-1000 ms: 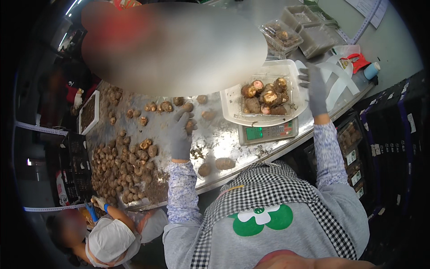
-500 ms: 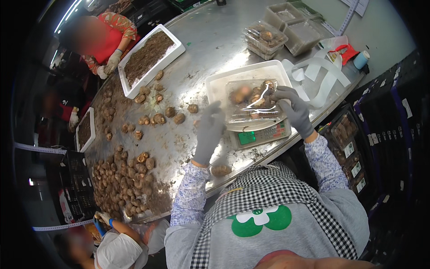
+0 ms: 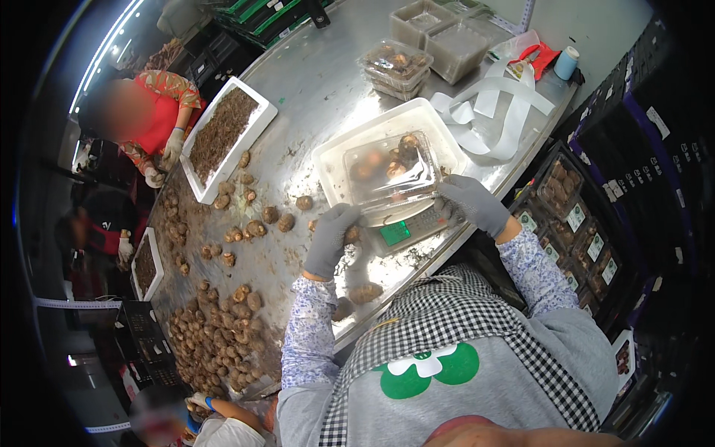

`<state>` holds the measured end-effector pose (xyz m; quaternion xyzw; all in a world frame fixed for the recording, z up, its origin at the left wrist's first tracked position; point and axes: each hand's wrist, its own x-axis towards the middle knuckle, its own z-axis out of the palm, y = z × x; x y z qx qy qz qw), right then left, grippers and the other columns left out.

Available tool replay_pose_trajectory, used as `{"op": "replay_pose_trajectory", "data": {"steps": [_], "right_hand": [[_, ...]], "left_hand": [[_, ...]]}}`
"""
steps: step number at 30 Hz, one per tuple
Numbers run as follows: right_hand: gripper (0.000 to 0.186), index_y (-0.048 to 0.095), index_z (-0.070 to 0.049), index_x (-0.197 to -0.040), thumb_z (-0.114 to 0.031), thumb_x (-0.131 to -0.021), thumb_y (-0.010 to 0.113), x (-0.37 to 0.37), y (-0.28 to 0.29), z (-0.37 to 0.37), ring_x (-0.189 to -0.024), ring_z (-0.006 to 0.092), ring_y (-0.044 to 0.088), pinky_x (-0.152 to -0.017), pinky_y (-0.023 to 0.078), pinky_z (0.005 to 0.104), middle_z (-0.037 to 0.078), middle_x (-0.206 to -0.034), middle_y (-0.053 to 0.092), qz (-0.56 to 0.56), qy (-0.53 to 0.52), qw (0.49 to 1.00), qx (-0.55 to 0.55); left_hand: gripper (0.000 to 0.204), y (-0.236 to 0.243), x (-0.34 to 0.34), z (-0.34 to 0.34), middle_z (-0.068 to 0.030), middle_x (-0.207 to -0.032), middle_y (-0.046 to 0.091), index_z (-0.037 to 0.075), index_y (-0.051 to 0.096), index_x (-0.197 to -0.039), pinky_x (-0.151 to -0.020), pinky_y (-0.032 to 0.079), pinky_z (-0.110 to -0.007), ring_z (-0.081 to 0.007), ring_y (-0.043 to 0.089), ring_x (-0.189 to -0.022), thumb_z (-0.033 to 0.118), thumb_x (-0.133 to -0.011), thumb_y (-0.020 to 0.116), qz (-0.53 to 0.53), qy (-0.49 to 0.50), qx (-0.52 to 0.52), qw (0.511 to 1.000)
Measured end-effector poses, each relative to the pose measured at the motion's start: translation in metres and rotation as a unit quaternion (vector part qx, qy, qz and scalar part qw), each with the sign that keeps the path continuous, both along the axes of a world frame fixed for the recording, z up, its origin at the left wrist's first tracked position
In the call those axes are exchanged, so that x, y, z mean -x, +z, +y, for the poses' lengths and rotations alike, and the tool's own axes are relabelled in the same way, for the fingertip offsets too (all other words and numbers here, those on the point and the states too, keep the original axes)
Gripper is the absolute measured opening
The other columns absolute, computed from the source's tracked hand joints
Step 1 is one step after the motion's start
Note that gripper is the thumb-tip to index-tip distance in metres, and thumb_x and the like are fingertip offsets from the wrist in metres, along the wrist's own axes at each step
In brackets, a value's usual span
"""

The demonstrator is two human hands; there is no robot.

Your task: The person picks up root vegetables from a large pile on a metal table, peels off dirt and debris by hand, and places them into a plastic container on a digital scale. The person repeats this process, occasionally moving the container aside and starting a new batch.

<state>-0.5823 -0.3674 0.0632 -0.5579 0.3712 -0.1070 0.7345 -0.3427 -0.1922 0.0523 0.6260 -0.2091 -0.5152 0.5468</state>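
A clear plastic box [image 3: 418, 181] with its lid on lies in a white tray [image 3: 328, 160]; several brown taro corms [image 3: 407, 147] show through the lid. The tray rests on a scale [image 3: 428, 226] with a lit green display. My left hand [image 3: 331, 244], in a grey glove, has its fingers closed at the box's near left corner. At the near right corner, my gloved right hand [image 3: 479, 203] holds the box's edge, its thumb and fingertips partly hidden. Beside my left wrist, a loose taro corm [image 3: 365, 293] lies on the metal table [image 3: 313, 97].
A heap of taro corms [image 3: 216, 335] covers the near left table. Filled boxes [image 3: 395, 65] and empty plastic trays [image 3: 456, 48] stand at the back, near white strips [image 3: 514, 112]. Co-workers stand along the left side by foam trays of soil [image 3: 223, 134]. Packed boxes [image 3: 558, 190] sit at right.
My left hand has come down and in to the box's near left corner. My right hand has shifted from the box's right side to its near right corner. The whole view has turned slightly.
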Motion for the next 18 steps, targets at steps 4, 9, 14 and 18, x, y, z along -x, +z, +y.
{"op": "replay_pose_trajectory", "data": {"steps": [4,9,14,18], "right_hand": [[0.028,0.059,-0.001,-0.091,-0.029,-0.097,0.054,0.002,-0.016,0.003,-0.050,0.0118,0.056,-0.045,0.045,0.0240,0.004,-0.069,0.060,-0.029,-0.037,0.999,0.025],[0.024,0.060,-0.002,-0.094,-0.025,-0.097,0.052,0.005,-0.034,-0.014,-0.061,0.0112,0.059,-0.057,0.049,0.0239,0.005,-0.075,0.061,-0.106,-0.144,0.978,0.111],[0.029,0.055,-0.010,-0.121,-0.029,-0.100,0.049,0.034,-0.050,-0.023,-0.103,0.0214,0.059,-0.089,0.053,0.0373,0.007,-0.119,0.057,-0.322,-0.244,0.912,-0.068],[0.047,0.046,-0.011,-0.137,-0.042,-0.102,0.047,0.050,-0.025,-0.010,-0.116,0.0214,0.055,-0.101,0.046,0.0337,0.009,-0.131,0.053,-0.466,-0.342,0.805,-0.133]], "left_hand": [[0.014,-0.014,-0.005,0.004,-0.0070,-0.083,0.065,-0.001,0.064,-0.097,-0.062,0.051,-0.027,-0.0145,0.061,-0.069,0.011,-0.089,0.062,-0.116,-0.046,0.075,0.989],[0.019,0.002,0.032,-0.006,-0.0107,-0.088,0.065,-0.001,0.063,-0.103,-0.070,0.053,-0.031,-0.0227,0.065,-0.080,0.002,-0.084,0.061,-0.064,-0.040,0.087,0.993],[0.021,0.056,0.122,-0.042,-0.0090,-0.076,0.064,-0.001,0.058,-0.089,-0.054,0.050,-0.025,-0.0146,0.060,-0.059,0.018,-0.096,0.059,0.132,-0.001,0.065,0.989],[0.017,0.020,0.182,-0.052,-0.0048,-0.073,0.064,-0.001,0.059,-0.090,-0.057,0.046,-0.022,-0.0082,0.056,-0.060,0.015,-0.094,0.062,0.052,-0.136,0.054,0.988]]}}
